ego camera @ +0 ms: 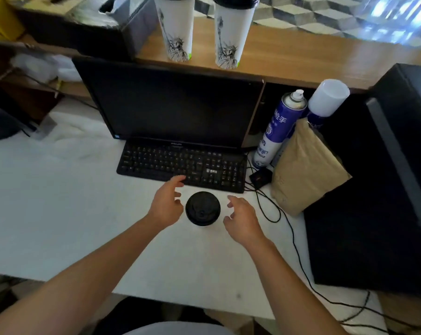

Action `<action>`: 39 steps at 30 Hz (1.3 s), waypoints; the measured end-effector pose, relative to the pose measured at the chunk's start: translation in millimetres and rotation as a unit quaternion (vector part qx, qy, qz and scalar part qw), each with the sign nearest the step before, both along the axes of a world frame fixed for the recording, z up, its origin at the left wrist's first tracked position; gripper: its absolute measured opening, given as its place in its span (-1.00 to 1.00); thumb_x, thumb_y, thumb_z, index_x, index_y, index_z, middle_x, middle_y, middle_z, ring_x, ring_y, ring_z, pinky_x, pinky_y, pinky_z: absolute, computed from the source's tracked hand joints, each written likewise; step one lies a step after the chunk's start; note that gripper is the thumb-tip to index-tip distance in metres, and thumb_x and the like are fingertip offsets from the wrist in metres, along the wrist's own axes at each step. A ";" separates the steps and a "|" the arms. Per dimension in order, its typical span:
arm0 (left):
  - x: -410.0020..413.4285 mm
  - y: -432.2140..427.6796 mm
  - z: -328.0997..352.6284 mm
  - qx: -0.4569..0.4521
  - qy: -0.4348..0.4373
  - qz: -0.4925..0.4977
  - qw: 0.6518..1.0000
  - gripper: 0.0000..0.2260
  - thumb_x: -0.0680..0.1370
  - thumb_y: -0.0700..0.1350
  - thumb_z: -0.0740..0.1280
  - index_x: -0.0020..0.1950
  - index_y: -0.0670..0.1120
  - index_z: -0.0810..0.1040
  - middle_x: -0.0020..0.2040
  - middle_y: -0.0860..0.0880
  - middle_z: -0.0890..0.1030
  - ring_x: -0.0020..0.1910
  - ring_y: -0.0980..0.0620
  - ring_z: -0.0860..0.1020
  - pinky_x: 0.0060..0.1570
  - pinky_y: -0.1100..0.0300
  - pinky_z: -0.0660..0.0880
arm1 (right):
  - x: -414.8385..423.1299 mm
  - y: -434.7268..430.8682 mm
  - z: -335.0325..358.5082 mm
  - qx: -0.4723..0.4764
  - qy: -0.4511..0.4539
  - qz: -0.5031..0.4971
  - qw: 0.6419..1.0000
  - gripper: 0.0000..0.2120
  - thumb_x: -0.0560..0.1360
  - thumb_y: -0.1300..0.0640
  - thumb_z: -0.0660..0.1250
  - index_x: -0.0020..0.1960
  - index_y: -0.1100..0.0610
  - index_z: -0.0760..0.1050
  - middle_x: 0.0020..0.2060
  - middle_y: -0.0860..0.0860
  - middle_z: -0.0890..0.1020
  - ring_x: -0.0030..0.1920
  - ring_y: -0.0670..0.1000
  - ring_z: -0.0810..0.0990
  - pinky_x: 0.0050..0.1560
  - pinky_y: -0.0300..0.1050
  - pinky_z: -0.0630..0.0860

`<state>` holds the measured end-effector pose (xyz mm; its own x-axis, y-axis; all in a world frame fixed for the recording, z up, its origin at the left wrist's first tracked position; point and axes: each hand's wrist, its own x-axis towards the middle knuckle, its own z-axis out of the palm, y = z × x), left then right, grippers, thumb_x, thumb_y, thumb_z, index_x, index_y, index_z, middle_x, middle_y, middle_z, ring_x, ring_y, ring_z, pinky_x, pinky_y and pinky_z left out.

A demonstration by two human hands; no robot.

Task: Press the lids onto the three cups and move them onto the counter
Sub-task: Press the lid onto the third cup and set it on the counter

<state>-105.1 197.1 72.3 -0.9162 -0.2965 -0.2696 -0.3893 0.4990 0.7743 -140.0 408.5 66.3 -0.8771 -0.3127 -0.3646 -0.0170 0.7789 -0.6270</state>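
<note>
One cup stands on the white desk just in front of the keyboard, seen from above, so its black lid (203,208) hides nearly all of the white body. My left hand (167,204) is just left of it and my right hand (242,217) just right of it, both with fingers spread and apart from the cup. Two tall white cups with black lids and a statue drawing, one on the left (176,32) and one on the right (230,37), stand upright on the wooden counter (301,59) behind the monitor.
A black monitor (175,105) and keyboard (180,165) sit right behind the near cup. Two spray cans (277,129), a brown paper bag (306,165) and a black computer case (373,189) crowd the right side. Cables (294,243) trail across the desk at the right.
</note>
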 end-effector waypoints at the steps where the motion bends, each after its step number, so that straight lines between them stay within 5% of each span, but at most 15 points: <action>1: 5.8 -1.1 -7.8 0.011 -0.016 0.005 1.000 -0.37 0.47 -0.51 0.25 0.48 -0.09 0.35 0.31 -0.12 0.49 0.11 -0.06 0.54 -0.03 0.21 0.50 | 3.6 0.8 -5.6 0.006 -0.014 0.005 1.000 -0.41 0.55 0.30 0.34 0.56 0.18 0.30 0.34 0.13 0.49 0.27 0.14 0.52 0.31 -0.08 0.44; 6: 26.2 3.2 -39.5 0.049 -0.060 -0.001 0.997 -0.39 0.48 -0.43 0.36 0.47 -0.04 0.37 0.32 -0.11 0.51 0.04 -0.10 0.59 -0.01 0.18 0.54 | 15.4 -6.2 -24.0 -0.008 -0.057 0.008 0.998 -0.27 0.50 0.27 0.42 0.60 0.09 0.22 0.35 0.11 0.48 0.17 0.11 0.56 0.10 -0.22 0.42; 12: 36.3 17.2 -51.5 0.114 -0.008 -0.019 0.993 -0.41 0.44 -0.19 0.54 0.43 -0.07 0.43 0.29 0.00 0.58 0.27 0.01 0.52 0.24 0.03 0.53 | 22.6 -22.3 -27.4 -0.146 -0.084 -0.054 0.984 -0.21 0.44 0.26 0.52 0.56 -0.06 0.27 0.25 -0.16 0.51 0.15 -0.01 0.58 -0.04 -0.43 0.47; 16: 44.1 7.4 -47.0 0.138 -0.010 -0.016 0.990 -0.32 0.37 0.01 0.60 0.42 0.10 0.39 0.26 0.09 0.57 0.21 0.10 0.55 0.13 0.13 0.57 | 20.6 -28.2 -18.1 -0.234 -0.220 -0.142 0.936 -0.36 0.44 0.27 0.52 0.45 0.00 0.42 0.21 0.06 0.63 0.15 0.05 0.66 0.08 -0.03 0.67; 19: 52.5 -4.3 -38.0 0.126 -0.020 -0.035 0.991 -0.21 0.28 0.03 0.64 0.41 0.22 0.31 0.16 0.20 0.57 0.07 0.22 0.58 -0.11 0.37 0.53 | 19.8 -28.0 -9.9 -0.295 -0.310 -0.139 0.893 -0.49 0.48 0.29 0.47 0.38 0.05 0.48 0.16 0.20 0.68 0.09 0.13 0.71 0.01 0.01 0.69; 21: 57.0 -11.5 -34.0 0.115 -0.030 -0.053 0.991 -0.16 0.26 -0.03 0.64 0.42 0.23 0.29 0.15 0.19 0.57 0.09 0.16 0.58 -0.13 0.32 0.55 | 18.6 -28.6 -4.3 -0.323 -0.322 -0.119 0.882 -0.55 0.51 0.28 0.44 0.36 0.04 0.49 0.20 0.19 0.66 0.07 0.12 0.71 0.02 0.02 0.69; 27: 73.0 -28.0 -28.5 0.188 -0.064 -0.085 0.976 -0.29 0.22 -0.23 0.57 0.25 0.23 0.43 0.09 -0.02 0.57 0.00 -0.08 0.62 -0.22 -0.09 0.65 | 5.3 -33.1 17.8 -0.247 -0.152 0.023 0.957 -0.41 0.52 -0.05 0.45 0.51 -0.14 0.38 0.31 -0.23 0.51 0.24 -0.10 0.56 0.13 -0.19 0.53; 30: 77.5 -28.4 -26.7 0.163 -0.049 -0.067 0.983 -0.35 0.19 -0.18 0.57 0.16 0.25 0.43 0.05 0.00 0.59 -0.02 -0.01 0.62 -0.19 0.03 0.65 | 2.4 -40.8 24.3 -0.168 -0.017 0.128 0.977 -0.46 0.56 -0.12 0.38 0.50 -0.06 0.42 0.27 -0.18 0.48 0.23 -0.09 0.48 0.17 -0.18 0.44; 33: 80.5 -23.6 -24.0 0.090 -0.012 -0.031 0.995 -0.35 0.17 -0.10 0.61 0.06 0.36 0.38 -0.06 0.16 0.62 -0.11 0.19 0.61 -0.31 0.35 0.54 | 4.7 -50.9 29.3 -0.132 0.000 0.164 0.978 -0.40 0.59 -0.20 0.28 0.57 -0.01 0.32 0.29 -0.13 0.41 0.28 -0.07 0.43 0.25 -0.16 0.41; 39: 82.0 -17.8 -18.1 0.080 -0.034 -0.038 0.995 -0.40 0.15 -0.12 0.57 0.03 0.31 0.41 -0.09 0.13 0.62 -0.16 0.11 0.63 -0.35 0.18 0.61 | 10.5 -54.5 37.9 -0.085 0.014 0.183 0.979 -0.44 0.60 -0.30 0.12 0.44 0.03 0.41 0.20 -0.11 0.36 0.21 -0.07 0.43 0.14 -0.19 0.36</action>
<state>-23.1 179.2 54.2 -0.9121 -0.1753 -0.3706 -0.4099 0.4019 0.8188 -129.5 354.0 104.2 -0.7039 -0.6617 -0.2582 -0.2935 0.6021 -0.7425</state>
